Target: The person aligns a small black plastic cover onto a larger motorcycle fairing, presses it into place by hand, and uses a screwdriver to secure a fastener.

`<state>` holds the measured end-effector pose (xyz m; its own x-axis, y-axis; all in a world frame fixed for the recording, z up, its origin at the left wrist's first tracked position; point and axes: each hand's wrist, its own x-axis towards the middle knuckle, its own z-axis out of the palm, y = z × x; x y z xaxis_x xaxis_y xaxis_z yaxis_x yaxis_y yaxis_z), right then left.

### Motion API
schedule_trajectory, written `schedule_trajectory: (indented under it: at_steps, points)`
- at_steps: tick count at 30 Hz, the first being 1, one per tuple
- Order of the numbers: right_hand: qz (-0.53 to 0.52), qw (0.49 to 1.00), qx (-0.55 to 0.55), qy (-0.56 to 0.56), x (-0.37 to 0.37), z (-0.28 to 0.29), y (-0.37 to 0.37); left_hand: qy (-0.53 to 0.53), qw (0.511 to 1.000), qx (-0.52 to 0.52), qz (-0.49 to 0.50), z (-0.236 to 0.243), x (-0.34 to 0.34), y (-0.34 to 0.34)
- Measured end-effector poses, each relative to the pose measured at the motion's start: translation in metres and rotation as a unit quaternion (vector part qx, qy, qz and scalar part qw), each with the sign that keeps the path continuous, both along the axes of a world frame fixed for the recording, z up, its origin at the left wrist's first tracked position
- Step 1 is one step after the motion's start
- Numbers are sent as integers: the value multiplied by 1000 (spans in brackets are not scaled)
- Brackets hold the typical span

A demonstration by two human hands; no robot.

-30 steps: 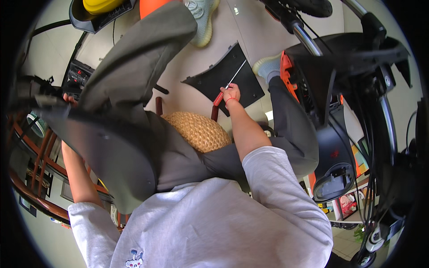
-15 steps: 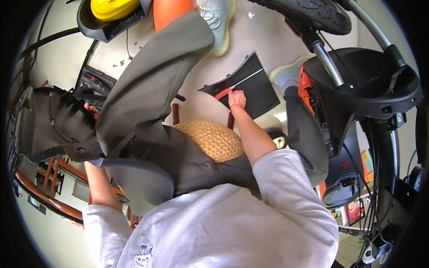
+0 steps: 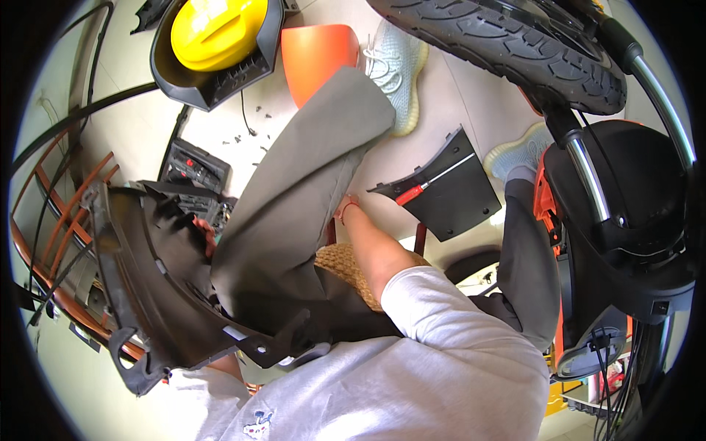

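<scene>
My left hand (image 3: 204, 234) grips a large curved black plastic shell (image 3: 158, 294) that stands tilted against my left thigh. Only some fingertips show at its inner edge. My right hand (image 3: 346, 207) is beside my left shin, its fingers mostly hidden behind the trouser leg. A screwdriver (image 3: 412, 194) with a red handle lies across a flat black plastic panel (image 3: 452, 209) on the floor, apart from my right hand.
A woven seat (image 3: 342, 264) is beneath me. Left are an open black tool case (image 3: 195, 167) and small screws (image 3: 237, 140). Ahead lie a yellow part (image 3: 220, 33) in a black tray and an orange cover (image 3: 316, 55). A tire (image 3: 515, 44) and scooter body (image 3: 621, 191) stand right.
My right hand has let go of the screwdriver and moved left, behind my left shin. The black shell in my left hand has turned, showing more of its inside. The view has shifted.
</scene>
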<state>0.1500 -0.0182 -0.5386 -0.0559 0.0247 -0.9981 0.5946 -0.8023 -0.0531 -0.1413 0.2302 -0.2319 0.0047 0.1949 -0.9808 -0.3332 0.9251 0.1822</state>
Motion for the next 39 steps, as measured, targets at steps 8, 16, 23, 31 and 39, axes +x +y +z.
schedule_trajectory:
  at_steps: [8,16,23,31,39]
  points:
    - [-225,969,-11,-103,11,22,27,18,999,21,-41,3,15,-1]
    - [-721,683,109,-31,62,125,47,116,941,186,-256,2,49,-1]
    - [-750,556,357,-36,199,307,41,208,883,300,-296,59,124,5]
    - [-713,512,472,77,227,493,8,156,810,434,-362,115,155,-12]
    - [-783,383,489,31,242,540,-83,125,703,563,-417,175,250,-46]
